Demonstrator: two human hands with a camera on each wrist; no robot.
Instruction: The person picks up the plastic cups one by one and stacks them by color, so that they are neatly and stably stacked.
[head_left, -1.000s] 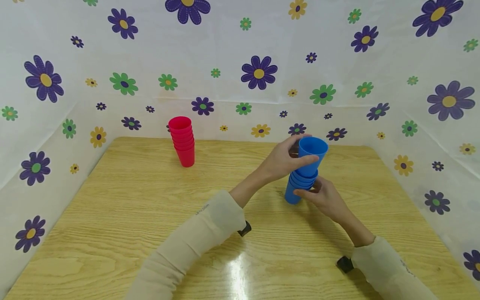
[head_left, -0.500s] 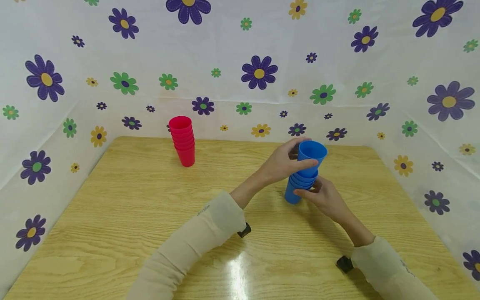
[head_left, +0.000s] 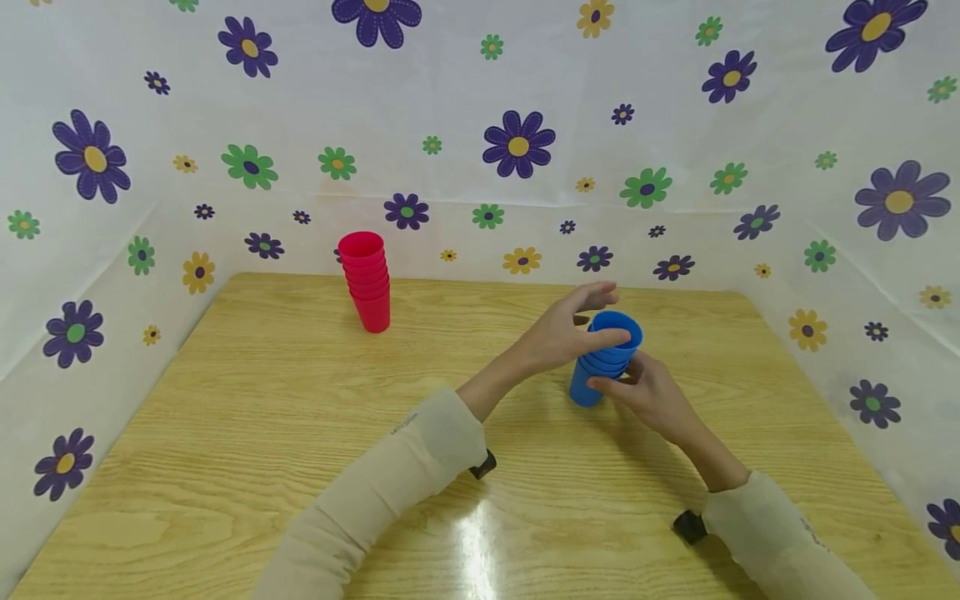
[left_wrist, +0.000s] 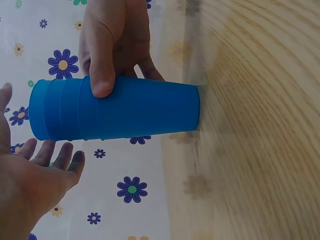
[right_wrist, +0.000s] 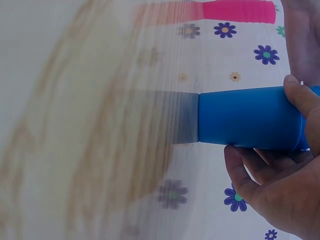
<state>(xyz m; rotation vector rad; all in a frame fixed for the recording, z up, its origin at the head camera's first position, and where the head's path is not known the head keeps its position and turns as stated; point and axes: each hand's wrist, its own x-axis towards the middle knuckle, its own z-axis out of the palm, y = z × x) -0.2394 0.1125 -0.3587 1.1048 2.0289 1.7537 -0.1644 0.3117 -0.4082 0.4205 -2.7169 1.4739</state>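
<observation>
A stack of blue cups (head_left: 587, 389) stands upright on the right part of the table, nested together. My right hand (head_left: 654, 400) grips the stack at mid-height, thumb on the near side, fingers round the far side. At its top, my left hand (head_left: 566, 333) is spread around the rim, with the thumb across the mouth in the head view. In the left wrist view the fingers of my left hand (left_wrist: 37, 175) are parted, with a gap from the blue stack (left_wrist: 145, 107). The right wrist view shows my right hand (right_wrist: 280, 190) round the cups (right_wrist: 245, 117).
A stack of nested red cups (head_left: 370, 292) stands upright at the back left of the wooden table (head_left: 247, 392). Floral white sheeting (head_left: 450, 108) encloses the back and both sides.
My left hand has lowered the top blue cup into the stack and its fingers have loosened from it. The right hand keeps its place; the red cups have not moved.
</observation>
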